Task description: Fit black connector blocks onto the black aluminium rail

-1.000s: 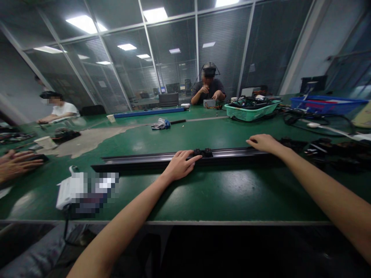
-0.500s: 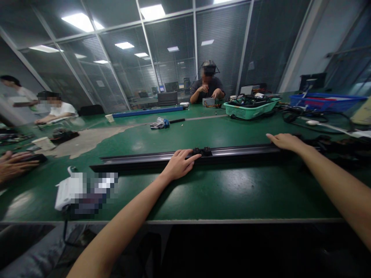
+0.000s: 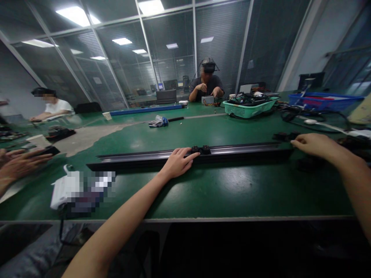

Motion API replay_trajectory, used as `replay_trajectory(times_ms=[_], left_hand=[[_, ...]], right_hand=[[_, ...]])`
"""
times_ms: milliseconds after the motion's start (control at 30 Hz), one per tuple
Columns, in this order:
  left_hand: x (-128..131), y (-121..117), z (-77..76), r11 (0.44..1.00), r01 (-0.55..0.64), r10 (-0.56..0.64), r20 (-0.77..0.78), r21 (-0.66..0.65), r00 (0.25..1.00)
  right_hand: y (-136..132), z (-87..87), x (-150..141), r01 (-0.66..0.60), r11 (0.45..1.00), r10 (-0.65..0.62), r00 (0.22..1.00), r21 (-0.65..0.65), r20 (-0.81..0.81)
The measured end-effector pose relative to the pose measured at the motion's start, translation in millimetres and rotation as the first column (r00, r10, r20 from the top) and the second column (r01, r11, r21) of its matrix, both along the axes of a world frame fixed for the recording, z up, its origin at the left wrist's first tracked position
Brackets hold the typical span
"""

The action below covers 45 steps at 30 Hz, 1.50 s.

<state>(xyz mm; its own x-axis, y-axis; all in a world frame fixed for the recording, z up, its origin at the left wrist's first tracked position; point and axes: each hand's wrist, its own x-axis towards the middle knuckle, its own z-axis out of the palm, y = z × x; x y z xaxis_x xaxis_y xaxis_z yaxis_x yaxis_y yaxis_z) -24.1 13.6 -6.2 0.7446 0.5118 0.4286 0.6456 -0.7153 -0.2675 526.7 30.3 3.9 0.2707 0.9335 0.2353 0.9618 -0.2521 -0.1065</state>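
Note:
A long black metal rail [image 3: 237, 150] lies lengthwise across the green table. A small black block-like part [image 3: 205, 149] with two raised knobs sits on it near the middle. My left hand [image 3: 178, 162] is closed over the rail, its index finger reaching to the block. Off the rail's right end, my right hand [image 3: 317, 146] is over the table beside small black parts [image 3: 285, 136]. Its fingers are partly hidden, so what they hold, if anything, does not show.
A white device [image 3: 66, 189] with a cable lies at the left front. Farther back are a bundled grey-blue cloth [image 3: 158, 121], a green basket [image 3: 246, 110] of cables and a blue basket [image 3: 324, 102]. A co-worker's hands [image 3: 20, 164] are at the left edge; another person sits opposite.
My right hand has moved right, along and past the rail's end to the black parts. My left hand stays on the rail. A person passing at the far left has mostly left view.

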Motion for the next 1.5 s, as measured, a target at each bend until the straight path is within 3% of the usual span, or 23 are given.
replay_trajectory(times_ms=[100, 167, 233, 400, 600, 700, 767, 833, 900, 967, 1033, 1100, 1200, 1333, 1400, 1500], left_hand=[[-0.1, -0.6, 0.0, 1.0, -0.004, 0.004, 0.006, -0.005, 1.0], [-0.8, -0.9, 0.1, 1.0, -0.007, 0.007, 0.005, -0.005, 1.0], [-1.8, -1.2, 0.1, 1.0, -0.008, 0.008, 0.005, -0.004, 1.0], [-3.3, -2.0, 0.0, 1.0, -0.001, 0.001, 0.013, -0.006, 1.0], [-3.0, -3.0, 0.2, 1.0, -0.008, 0.008, 0.017, -0.002, 1.0], [-2.7, -2.7, 0.3, 1.0, -0.013, 0.013, 0.014, -0.003, 1.0], [-2.0, -2.3, 0.3, 1.0, -0.012, 0.012, 0.013, -0.006, 1.0], [-1.1, -1.9, 0.4, 1.0, -0.008, 0.008, 0.016, -0.008, 1.0], [-0.5, -1.9, 0.8, 1.0, -0.004, 0.004, 0.021, -0.011, 1.0], [-0.1, -2.4, 1.5, 1.0, -0.001, 0.001, 0.023, -0.014, 1.0], [0.0, -3.1, 2.4, 1.0, 0.001, -0.001, 0.018, -0.018, 1.0], [-0.1, -3.8, 3.3, 1.0, 0.001, -0.001, 0.01, -0.016, 1.0], [-0.6, -4.2, 4.3, 1.0, -0.002, 0.002, 0.006, -0.009, 1.0], [-1.4, -3.8, 4.6, 1.0, -0.001, 0.001, 0.002, -0.006, 1.0], [-1.5, -3.8, 4.1, 1.0, 0.0, 0.0, 0.001, -0.005, 1.0], [-1.6, -4.3, 2.7, 1.0, -0.008, 0.008, 0.005, -0.002, 1.0]], right_hand=[[-25.4, -4.7, -6.4, 0.054, 0.976, -0.06, 0.998, -0.213, -0.022], [-36.7, -12.6, -12.1, -0.002, 0.928, -0.066, 0.983, -0.373, -0.171], [-40.9, -20.8, -16.9, -0.031, 0.894, -0.107, 0.954, -0.446, -0.28], [-22.6, -28.5, -12.6, 0.005, 0.906, -0.112, 0.967, -0.424, -0.229], [2.5, -19.1, -11.9, 0.092, 0.93, -0.125, 0.99, -0.356, -0.071], [-9.1, -1.0, -41.4, 0.112, 0.952, -0.115, 0.993, -0.285, 0.005], [-24.3, 16.0, -73.0, 0.187, 0.946, -0.178, 0.982, -0.263, 0.059], [-37.8, 32.1, -110.3, 0.189, 0.977, -0.175, 0.976, -0.101, 0.129], [-43.2, 41.8, -149.1, 0.021, 0.999, -0.016, 0.988, -0.029, 0.153], [-38.7, 41.9, -186.9, -0.248, 0.968, 0.249, 0.966, -0.027, 0.07], [-27.8, 33.7, -222.4, -0.547, 0.836, 0.549, 0.835, 0.039, -0.039], [-15.6, 22.0, -253.6, -0.693, 0.698, 0.711, 0.701, 0.181, -0.055], [-2.0, 7.9, -286.3, -0.723, 0.634, 0.759, 0.649, 0.275, -0.044], [7.4, -0.6, -298.0, -0.794, 0.513, 0.856, 0.501, 0.326, -0.128], [9.6, -3.0, -296.7, -0.786, 0.507, 0.862, 0.469, 0.355, -0.192], [9.6, -5.8, -297.0, -0.744, 0.565, 0.825, 0.509, 0.357, -0.246]])
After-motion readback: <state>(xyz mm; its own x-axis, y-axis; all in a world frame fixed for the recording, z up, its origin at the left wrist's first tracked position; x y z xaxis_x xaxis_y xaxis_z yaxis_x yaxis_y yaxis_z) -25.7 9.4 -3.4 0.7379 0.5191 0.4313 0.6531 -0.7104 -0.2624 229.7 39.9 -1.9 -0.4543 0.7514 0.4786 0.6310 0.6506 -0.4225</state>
